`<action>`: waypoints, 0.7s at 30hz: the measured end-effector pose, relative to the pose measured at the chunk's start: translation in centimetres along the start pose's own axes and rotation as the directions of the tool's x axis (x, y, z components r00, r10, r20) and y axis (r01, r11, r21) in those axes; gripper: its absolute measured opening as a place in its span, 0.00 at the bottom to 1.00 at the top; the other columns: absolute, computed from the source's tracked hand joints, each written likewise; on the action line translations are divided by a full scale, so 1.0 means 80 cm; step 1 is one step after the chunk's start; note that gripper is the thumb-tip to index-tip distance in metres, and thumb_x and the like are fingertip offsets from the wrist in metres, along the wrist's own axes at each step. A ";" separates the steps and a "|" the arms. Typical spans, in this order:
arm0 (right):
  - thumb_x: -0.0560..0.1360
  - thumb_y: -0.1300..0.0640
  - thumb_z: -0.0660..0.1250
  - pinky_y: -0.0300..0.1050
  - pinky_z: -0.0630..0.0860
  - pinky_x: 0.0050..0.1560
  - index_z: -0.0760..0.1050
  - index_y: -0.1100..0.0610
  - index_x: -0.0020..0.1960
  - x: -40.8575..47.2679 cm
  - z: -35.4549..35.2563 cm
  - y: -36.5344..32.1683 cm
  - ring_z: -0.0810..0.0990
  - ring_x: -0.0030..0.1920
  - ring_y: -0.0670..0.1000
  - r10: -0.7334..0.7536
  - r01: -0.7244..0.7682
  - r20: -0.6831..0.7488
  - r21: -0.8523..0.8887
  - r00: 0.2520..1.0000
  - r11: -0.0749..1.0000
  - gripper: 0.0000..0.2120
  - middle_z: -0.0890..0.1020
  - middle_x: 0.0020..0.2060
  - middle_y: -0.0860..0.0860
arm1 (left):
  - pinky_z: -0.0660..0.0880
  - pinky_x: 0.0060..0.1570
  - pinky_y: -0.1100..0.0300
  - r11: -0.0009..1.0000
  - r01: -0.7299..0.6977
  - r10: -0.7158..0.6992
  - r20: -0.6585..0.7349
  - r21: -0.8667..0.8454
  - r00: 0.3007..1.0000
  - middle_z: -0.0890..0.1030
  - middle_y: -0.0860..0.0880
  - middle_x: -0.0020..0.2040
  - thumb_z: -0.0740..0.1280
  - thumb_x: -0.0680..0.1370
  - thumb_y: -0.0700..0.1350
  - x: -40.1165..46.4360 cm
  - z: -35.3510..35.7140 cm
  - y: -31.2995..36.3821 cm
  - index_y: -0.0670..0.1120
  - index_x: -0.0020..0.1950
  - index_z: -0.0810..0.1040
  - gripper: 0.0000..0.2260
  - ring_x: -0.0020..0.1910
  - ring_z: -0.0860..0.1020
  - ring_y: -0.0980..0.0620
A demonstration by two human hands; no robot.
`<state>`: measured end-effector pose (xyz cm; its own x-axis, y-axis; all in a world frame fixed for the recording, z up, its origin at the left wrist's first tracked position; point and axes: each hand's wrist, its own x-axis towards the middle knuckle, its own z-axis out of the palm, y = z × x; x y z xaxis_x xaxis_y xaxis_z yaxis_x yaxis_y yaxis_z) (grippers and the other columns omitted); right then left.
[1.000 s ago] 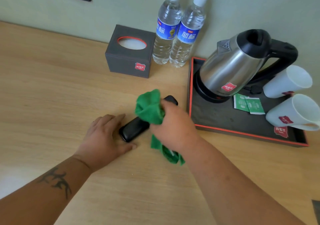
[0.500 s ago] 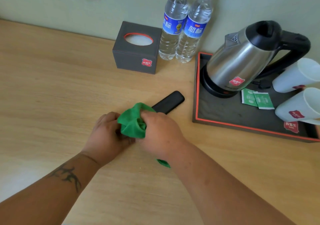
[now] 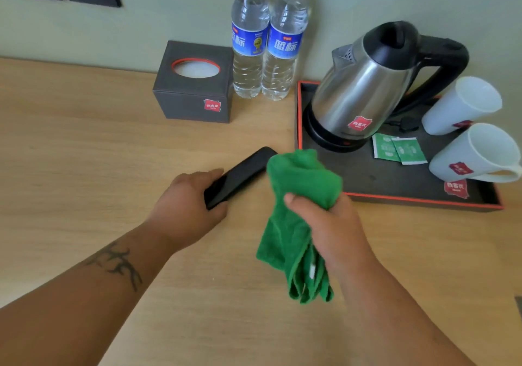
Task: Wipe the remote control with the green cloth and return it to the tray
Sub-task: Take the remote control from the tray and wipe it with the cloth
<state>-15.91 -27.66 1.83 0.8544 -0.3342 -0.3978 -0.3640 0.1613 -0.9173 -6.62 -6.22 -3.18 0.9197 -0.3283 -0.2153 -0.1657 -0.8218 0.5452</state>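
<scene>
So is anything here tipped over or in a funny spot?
Nothing is spilled or broken. The remote control lies on the table under the left hand, not in the tray yet. The two white cups look tilted, maybe from the wide lens.

I see open wooden desk (image 3: 70,168) across the whole left of the frame and along the bottom; nothing blocks a hand there. Toward the upper centre, the tissue box (image 3: 195,83) and two water bottles (image 3: 267,41) stand against the wall. On the right, the tray (image 3: 395,196) is crowded at its far end by the kettle (image 3: 364,89), two cups (image 3: 469,128) and tea sachets (image 3: 398,149); its near left floor is bare. My right hand (image 3: 330,224) and its green cloth (image 3: 299,210) hang before that near edge.
</scene>
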 end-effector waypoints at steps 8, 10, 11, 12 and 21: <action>0.77 0.49 0.68 0.69 0.78 0.58 0.83 0.54 0.56 0.029 -0.009 -0.028 0.86 0.52 0.59 0.078 0.005 -0.231 0.338 0.970 0.941 0.13 0.87 0.51 0.56 | 0.80 0.51 0.58 0.672 0.229 -0.184 0.141 -0.704 0.973 0.79 0.55 0.65 0.68 0.79 0.45 -0.014 -0.013 0.015 0.59 0.70 0.73 0.21 0.53 0.81 0.54; 0.78 0.52 0.68 0.66 0.80 0.57 0.83 0.54 0.55 0.031 -0.002 -0.032 0.86 0.50 0.57 0.031 0.033 -0.228 0.274 0.973 0.961 0.10 0.88 0.48 0.54 | 0.82 0.46 0.57 0.611 0.231 -0.177 0.154 -0.757 0.972 0.78 0.55 0.65 0.68 0.78 0.44 -0.017 -0.013 0.021 0.60 0.69 0.74 0.21 0.57 0.81 0.52; 0.79 0.53 0.68 0.64 0.80 0.57 0.83 0.54 0.55 0.033 0.001 -0.032 0.86 0.50 0.56 0.008 0.044 -0.216 0.233 0.976 0.971 0.09 0.88 0.48 0.53 | 0.81 0.44 0.58 0.588 0.229 -0.177 0.152 -0.776 0.972 0.79 0.55 0.64 0.69 0.77 0.44 -0.017 -0.013 0.023 0.59 0.69 0.75 0.21 0.57 0.81 0.52; 0.79 0.53 0.68 0.63 0.80 0.58 0.83 0.53 0.56 0.034 0.005 -0.031 0.86 0.51 0.54 -0.024 0.061 -0.201 0.177 0.979 0.982 0.08 0.88 0.48 0.51 | 0.81 0.42 0.58 0.567 0.225 -0.177 0.150 -0.792 0.973 0.80 0.54 0.62 0.69 0.77 0.44 -0.018 -0.013 0.025 0.58 0.70 0.75 0.22 0.57 0.81 0.53; 0.73 0.52 0.70 0.52 0.78 0.55 0.80 0.51 0.62 0.044 0.052 -0.008 0.75 0.62 0.58 -0.589 0.630 0.409 -0.742 0.697 0.229 0.17 0.73 0.69 0.53 | 0.80 0.38 0.57 0.560 0.198 -0.109 0.166 -0.804 0.980 0.86 0.53 0.55 0.69 0.77 0.46 -0.029 -0.007 0.035 0.52 0.66 0.79 0.17 0.52 0.84 0.51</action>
<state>-11.10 -25.10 1.10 0.9614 0.0519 0.2702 0.1794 -0.8629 -0.4725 -9.02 -7.52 -0.73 0.8605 -0.3093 -0.4048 0.3757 -0.1512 0.9143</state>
